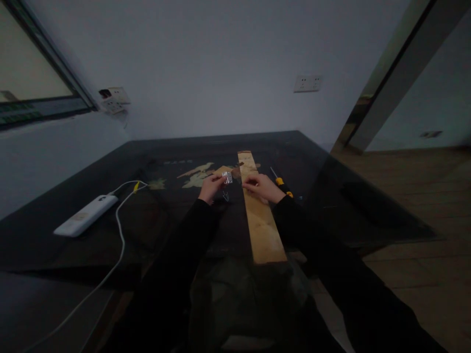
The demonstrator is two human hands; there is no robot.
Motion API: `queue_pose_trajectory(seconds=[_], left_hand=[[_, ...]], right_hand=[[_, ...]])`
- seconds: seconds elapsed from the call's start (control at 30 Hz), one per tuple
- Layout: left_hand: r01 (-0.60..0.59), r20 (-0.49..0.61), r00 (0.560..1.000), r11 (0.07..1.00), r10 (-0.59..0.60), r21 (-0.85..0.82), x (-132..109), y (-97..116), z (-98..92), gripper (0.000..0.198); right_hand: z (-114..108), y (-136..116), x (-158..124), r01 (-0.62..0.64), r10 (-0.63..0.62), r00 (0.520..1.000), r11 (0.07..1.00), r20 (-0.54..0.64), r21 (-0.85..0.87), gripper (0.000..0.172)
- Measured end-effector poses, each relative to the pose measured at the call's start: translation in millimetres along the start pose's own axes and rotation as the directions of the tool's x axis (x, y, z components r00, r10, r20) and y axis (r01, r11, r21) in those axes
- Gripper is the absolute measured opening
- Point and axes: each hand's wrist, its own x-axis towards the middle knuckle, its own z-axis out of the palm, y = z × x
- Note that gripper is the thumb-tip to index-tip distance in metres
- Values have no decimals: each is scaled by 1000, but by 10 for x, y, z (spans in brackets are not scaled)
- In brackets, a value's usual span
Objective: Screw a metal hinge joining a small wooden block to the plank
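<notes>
My left hand (212, 187) pinches a small shiny metal hinge (227, 177) between thumb and fingers, just left of a long wooden board (262, 225). Over that board rests my right hand (263, 187), its fingers curled together near the left edge. Whatever those fingers hold, if anything, is too small to make out. A few thin metal pieces, perhaps screws (225, 196), lie on the dark table below my left hand. To the right of the board is a screwdriver (281, 182) with a yellow and black handle, partly behind my right wrist.
The dark glossy table (176, 228) has a pale inlaid picture (198, 177) on its top. At the left lies a white power bank (86, 215) with a white cable (121, 230) running off the front edge. A wall with a socket (308, 83) stands behind.
</notes>
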Motion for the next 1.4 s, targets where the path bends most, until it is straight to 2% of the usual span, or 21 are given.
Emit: queue_pose_trajectory(seconds=[0.07,0.13,0.2,0.27,0.37,0.63,0.8,0.93,1.03,1.1,1.17,1.27,1.4], left_hand=[[17,-27,999,1000,-17,0,28,-21,-62,30],[37,-35,999,999,-37,5,43,-40,-95,29],[58,-42,997,998,-58,8,57,-58,-113,29],[70,-63,996,998,-69,4,79,-75,-132,30],[70,-110,991,998,-70,-4,119,-100,-174,31],[63,-139,988,998,-62,6,118,-95,-212,30],[49,-139,989,998,-52,-28,77,-30,-189,29],[19,-120,992,985,-40,-171,31,33,-110,26],[69,-22,997,959,-78,-276,-48,49,59,19],[114,59,993,945,-101,-308,-121,18,223,17],[105,114,991,945,-73,-310,-194,-48,399,19],[82,169,985,957,-35,-277,-267,-168,611,26],[98,194,980,962,-48,-257,-296,-245,739,32]], right_hand=[[75,-82,82,25,-5,991,989,133,-149,11],[205,-169,182,16,63,970,947,235,-320,12],[361,-239,290,-28,168,953,877,251,-479,16],[507,-280,393,-81,242,945,824,218,-561,24],[656,-300,509,-132,301,935,787,187,-603,34],[773,-429,608,-179,397,890,758,226,-627,32],[693,-385,637,-237,374,914,807,158,-541,27],[326,-162,568,-311,342,940,871,14,-381,17],[22,67,385,-375,359,926,903,-113,-207,27],[-93,224,226,-406,382,900,910,-208,-85,32],[-115,366,84,-420,412,869,907,-274,34,32],[-32,510,-36,-410,450,845,892,-290,190,30],[76,548,-53,-380,470,842,866,-266,325,30]])
